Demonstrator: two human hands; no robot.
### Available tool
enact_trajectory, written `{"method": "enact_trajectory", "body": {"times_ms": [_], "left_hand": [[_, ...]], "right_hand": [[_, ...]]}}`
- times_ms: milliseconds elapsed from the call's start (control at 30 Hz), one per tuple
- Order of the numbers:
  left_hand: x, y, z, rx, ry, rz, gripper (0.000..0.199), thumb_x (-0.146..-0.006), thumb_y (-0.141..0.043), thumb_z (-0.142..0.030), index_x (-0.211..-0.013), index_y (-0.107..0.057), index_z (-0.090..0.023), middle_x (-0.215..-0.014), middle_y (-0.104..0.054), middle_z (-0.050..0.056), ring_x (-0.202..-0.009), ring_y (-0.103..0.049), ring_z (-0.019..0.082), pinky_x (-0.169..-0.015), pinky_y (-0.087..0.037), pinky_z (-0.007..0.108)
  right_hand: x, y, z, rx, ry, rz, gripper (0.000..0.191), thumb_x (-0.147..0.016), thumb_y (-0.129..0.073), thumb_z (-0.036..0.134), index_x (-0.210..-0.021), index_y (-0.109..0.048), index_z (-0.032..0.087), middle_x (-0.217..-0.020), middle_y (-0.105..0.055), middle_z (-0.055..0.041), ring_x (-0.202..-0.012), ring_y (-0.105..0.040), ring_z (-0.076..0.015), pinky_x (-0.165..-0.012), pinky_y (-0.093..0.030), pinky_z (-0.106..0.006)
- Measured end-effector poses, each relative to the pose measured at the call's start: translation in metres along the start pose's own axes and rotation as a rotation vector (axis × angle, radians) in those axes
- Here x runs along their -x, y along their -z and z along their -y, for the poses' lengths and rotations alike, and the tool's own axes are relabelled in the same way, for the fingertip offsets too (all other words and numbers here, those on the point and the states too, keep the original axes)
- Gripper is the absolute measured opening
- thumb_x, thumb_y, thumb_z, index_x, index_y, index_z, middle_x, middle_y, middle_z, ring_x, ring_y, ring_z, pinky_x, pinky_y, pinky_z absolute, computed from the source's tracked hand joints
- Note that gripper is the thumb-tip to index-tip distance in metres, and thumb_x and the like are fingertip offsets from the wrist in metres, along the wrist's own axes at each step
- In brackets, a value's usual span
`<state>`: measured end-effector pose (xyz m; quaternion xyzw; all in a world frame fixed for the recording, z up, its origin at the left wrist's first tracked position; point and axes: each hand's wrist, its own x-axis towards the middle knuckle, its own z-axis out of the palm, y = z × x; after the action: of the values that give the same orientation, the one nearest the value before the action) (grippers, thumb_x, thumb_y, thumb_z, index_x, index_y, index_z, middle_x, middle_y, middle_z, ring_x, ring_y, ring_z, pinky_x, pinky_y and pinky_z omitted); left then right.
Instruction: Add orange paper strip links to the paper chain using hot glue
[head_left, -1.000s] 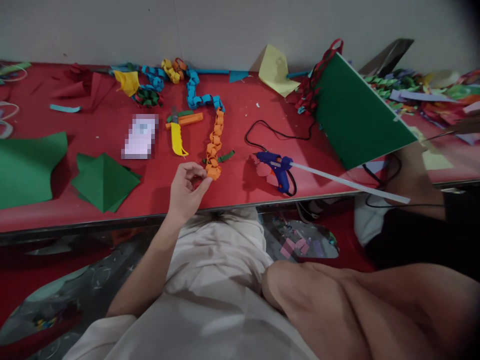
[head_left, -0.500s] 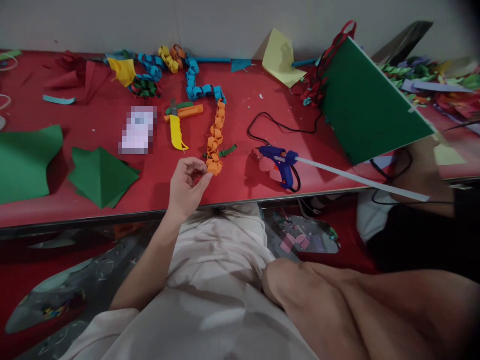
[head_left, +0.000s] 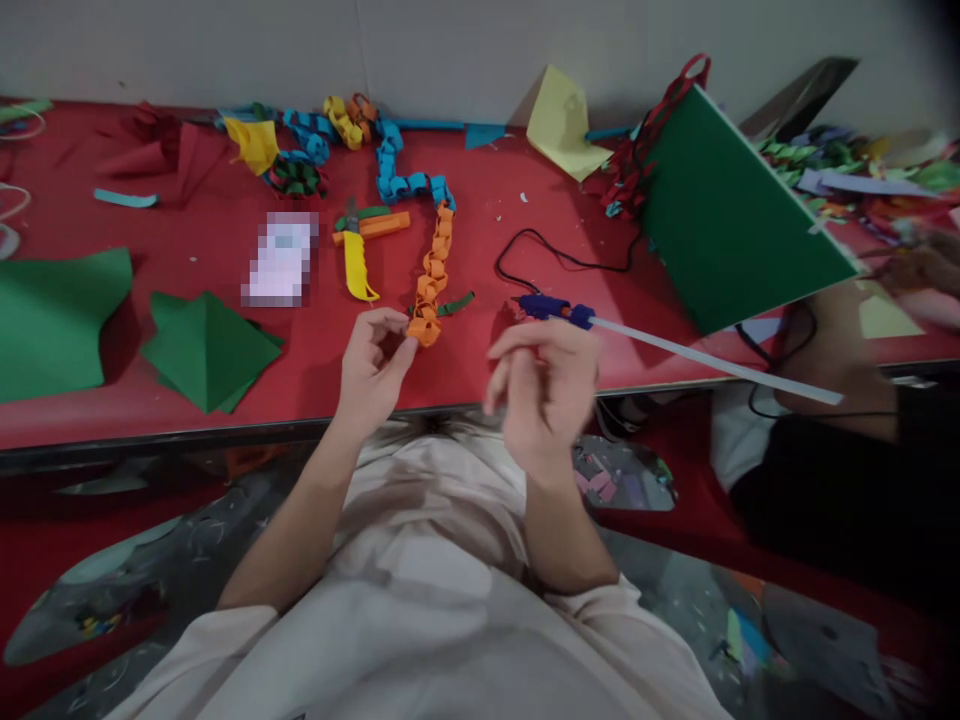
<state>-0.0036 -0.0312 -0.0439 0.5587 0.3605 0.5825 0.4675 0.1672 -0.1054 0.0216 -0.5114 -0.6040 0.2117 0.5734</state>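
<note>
The fingers of your left hand pinch the near end of a chain of interlocked orange paper loops, thumb against the last loop; those of your right hand are half curled and blurred, so whether they hold anything is unclear, and they are just nearer than a dark-blue plastic glue gun; the chain lies mid-scene on the red tabletop, its long axis running from near to far and slightly right, its near end pointing toward you; at the far end it meets a zigzag of bright-blue paper links bending left; it should handle as light, limp at the joints and easily crushed or torn; a gentle hold on the end loop's edge looks best.
</note>
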Motion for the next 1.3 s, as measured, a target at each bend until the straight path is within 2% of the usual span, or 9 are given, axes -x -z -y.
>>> {"method": "enact_trajectory", "body": {"times_ms": [67, 167, 367, 533, 867, 933, 1033, 1133, 1300], "left_hand": [[0.001, 0.001, -0.001, 0.064, 0.040, 0.027, 0.025, -0.094, -0.074, -0.038, -0.114, -0.063, -0.027, -0.098, -0.060, 0.000, -0.068, -0.058, 0.007, -0.059, -0.047, 0.018], [0.002, 0.002, -0.003, 0.096, 0.056, 0.025, 0.023, -0.095, -0.073, -0.038, -0.112, -0.064, -0.027, -0.095, -0.059, -0.001, -0.063, -0.056, 0.005, -0.055, -0.046, 0.017], [0.004, -0.002, -0.014, -0.094, -0.058, -0.041, 0.026, -0.093, -0.075, -0.041, -0.106, -0.066, -0.021, -0.096, -0.067, 0.003, -0.080, -0.067, 0.010, -0.069, -0.057, 0.019], [0.010, -0.001, -0.021, -0.195, -0.051, -0.041, 0.028, -0.091, -0.078, -0.040, -0.107, -0.068, -0.020, -0.095, -0.071, 0.004, -0.079, -0.070, 0.012, -0.060, -0.055, 0.017], [0.013, 0.004, -0.023, -0.274, -0.106, -0.021, 0.026, -0.088, -0.079, -0.032, -0.107, -0.068, -0.018, -0.092, -0.072, 0.003, -0.087, -0.071, 0.013, -0.079, -0.060, 0.023], [0.012, 0.009, -0.022, -0.338, -0.116, -0.049, 0.024, -0.088, -0.080, -0.033, -0.103, -0.068, -0.018, -0.091, -0.072, 0.003, -0.087, -0.071, 0.014, -0.082, -0.060, 0.025], [0.005, 0.024, -0.021, -0.405, -0.145, -0.168, 0.022, -0.089, -0.079, -0.036, -0.099, -0.068, -0.019, -0.091, -0.073, 0.003, -0.081, -0.072, 0.014, -0.074, -0.060, 0.024], [-0.010, 0.042, -0.021, -0.389, -0.190, -0.256, 0.021, -0.089, -0.078, -0.038, -0.099, -0.067, -0.022, -0.087, -0.070, 0.001, -0.064, -0.068, 0.012, -0.062, -0.058, 0.024], [-0.044, 0.050, -0.026, -0.370, -0.288, -0.206, 0.019, -0.090, -0.077, -0.039, -0.097, -0.067, -0.025, -0.084, -0.065, 0.000, -0.067, -0.068, 0.014, -0.065, -0.060, 0.028]], "right_hand": [[-0.013, -0.008, -0.014, 0.124, 0.037, 0.098, 0.019, -0.106, -0.047, 0.025, -0.119, -0.061, 0.024, -0.093, -0.065, -0.0023, -0.071, -0.061, -0.0131, -0.068, -0.054, -0.028], [-0.019, -0.021, -0.027, 0.242, 0.072, 0.228, 0.027, -0.103, -0.056, 0.028, -0.128, -0.062, 0.022, -0.097, -0.065, -0.0039, -0.076, -0.060, -0.0151, -0.071, -0.052, -0.030], [-0.011, -0.044, -0.029, 0.064, 0.043, 0.098, 0.010, -0.095, -0.071, 0.029, -0.100, -0.069, 0.020, -0.091, -0.063, -0.0015, -0.077, -0.057, -0.0137, -0.075, -0.050, -0.028], [-0.009, -0.044, -0.033, -0.081, -0.068, 0.064, 0.004, -0.092, -0.074, 0.023, -0.089, -0.073, 0.021, -0.082, -0.059, 0.0019, -0.070, -0.053, -0.0114, -0.068, -0.047, -0.026], [-0.009, -0.033, -0.042, -0.084, -0.077, 0.177, 0.009, -0.093, -0.074, 0.029, -0.090, -0.075, 0.021, -0.081, -0.064, 0.0014, -0.069, -0.058, -0.0112, -0.064, -0.047, -0.025], [-0.011, -0.031, -0.044, 0.000, -0.046, 0.185, 0.014, -0.100, -0.065, 0.031, -0.098, -0.075, 0.021, -0.090, -0.071, -0.0021, -0.079, -0.066, -0.0136, -0.073, -0.052, -0.026], [-0.020, -0.032, -0.044, 0.340, -0.032, 0.151, 0.027, -0.107, -0.048, 0.026, -0.118, -0.071, 0.020, -0.110, -0.073, -0.0090, -0.095, -0.071, -0.0194, -0.085, -0.055, -0.031], [-0.039, -0.041, -0.044, 0.747, -0.070, 0.258, 0.039, -0.105, -0.041, 0.016, -0.139, -0.061, 0.021, -0.137, -0.063, -0.0146, -0.095, -0.072, -0.0226, -0.075, -0.055, -0.034], [-0.055, -0.054, -0.050, 0.968, -0.095, 0.410, 0.030, -0.102, -0.046, 0.011, -0.120, -0.068, 0.019, -0.122, -0.063, -0.0147, -0.111, -0.064, -0.0284, -0.073, -0.055, -0.034]]}}
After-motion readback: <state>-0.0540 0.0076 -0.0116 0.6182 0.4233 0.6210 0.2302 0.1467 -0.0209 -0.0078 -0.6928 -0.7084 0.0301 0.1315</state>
